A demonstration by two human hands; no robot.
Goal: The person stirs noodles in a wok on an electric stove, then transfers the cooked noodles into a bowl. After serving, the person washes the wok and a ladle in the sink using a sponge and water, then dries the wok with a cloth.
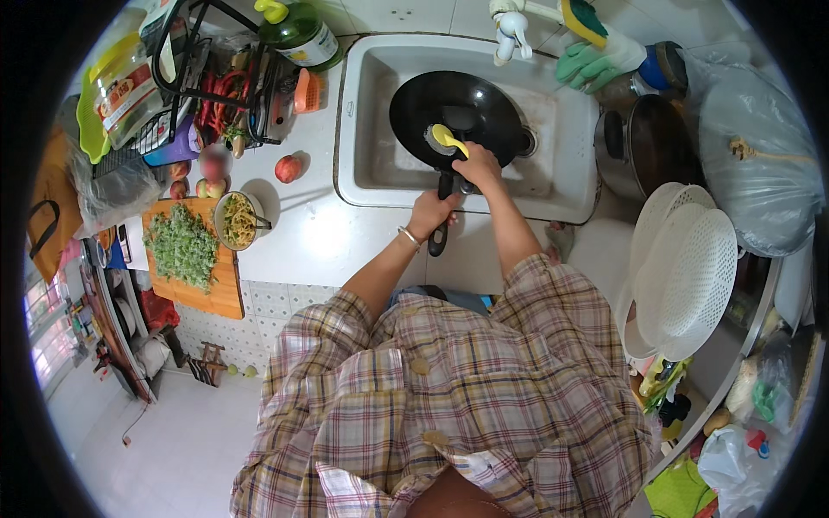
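A black wok [421,97] lies tilted inside a white sink [576,149], its long handle [438,239] reaching over the front rim. My left hand [432,213] is closed around that handle. In my right hand [480,167] is a yellow-handled scouring brush [448,138]; its pale scrubbing head rests against the wok's inner wall, near the handle side. The drain [530,142] shows just right of the wok. Above the sink's back edge hangs a white faucet [511,32], and no running water is visible from it.
Left on the counter are a peach [288,169], a bowl of food [237,221], a cutting board [227,291] with chopped greens [182,246], and a green pump bottle [301,35]. A lidded pot [667,146] and white colanders [686,285] crowd the right side.
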